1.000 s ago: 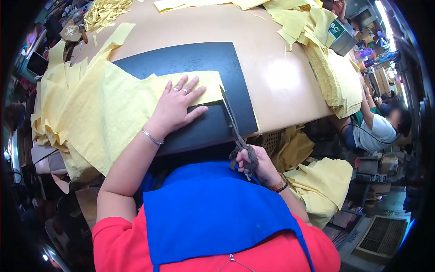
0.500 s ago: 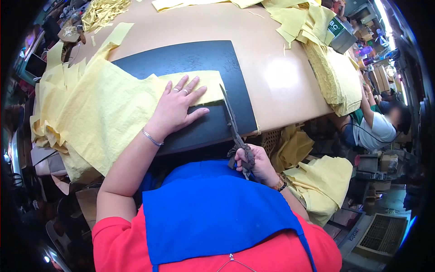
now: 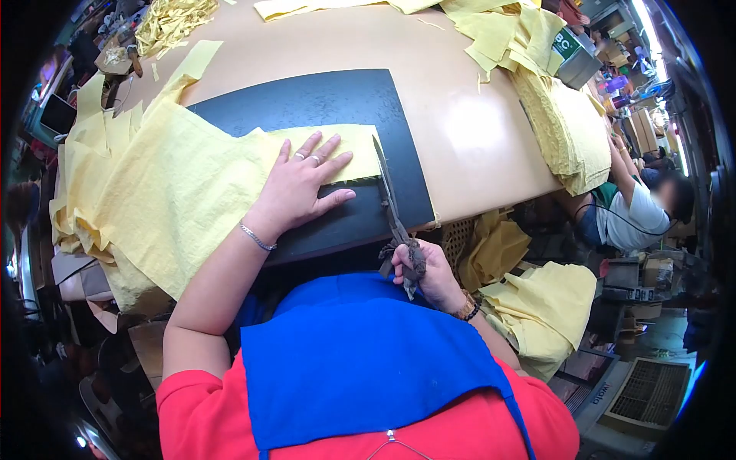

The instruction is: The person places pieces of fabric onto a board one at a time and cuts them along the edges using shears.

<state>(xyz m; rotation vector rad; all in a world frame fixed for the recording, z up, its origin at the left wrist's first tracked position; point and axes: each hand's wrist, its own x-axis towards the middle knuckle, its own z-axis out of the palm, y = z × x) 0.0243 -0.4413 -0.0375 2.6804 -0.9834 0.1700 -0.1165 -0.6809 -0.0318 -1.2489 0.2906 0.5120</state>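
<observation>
My left hand (image 3: 307, 180) lies flat with fingers spread on yellow fabric (image 3: 184, 176), pressing it onto a black cutting board (image 3: 307, 96). The fabric's narrow end reaches toward the board's right side, while its wide part drapes over the table's left edge. In my right hand (image 3: 433, 276) are long scissors (image 3: 389, 195) whose handles are wrapped in dark cloth strips. Their blades lie along the fabric's right end, pointing away from me. Whether the blades are parted is hard to make out.
On the table (image 3: 460, 153), a thick stack of yellow fabric (image 3: 571, 130) stands at the right edge. Yellow scraps (image 3: 176, 23) are heaped at the far left. More yellow cloth (image 3: 548, 307) hangs below on the right. Another person (image 3: 629, 207) is beyond the stack.
My right hand and the scissors have shifted slightly left and toward me. The fabric's right end sits slightly lower. My left hand stays nearly in place.
</observation>
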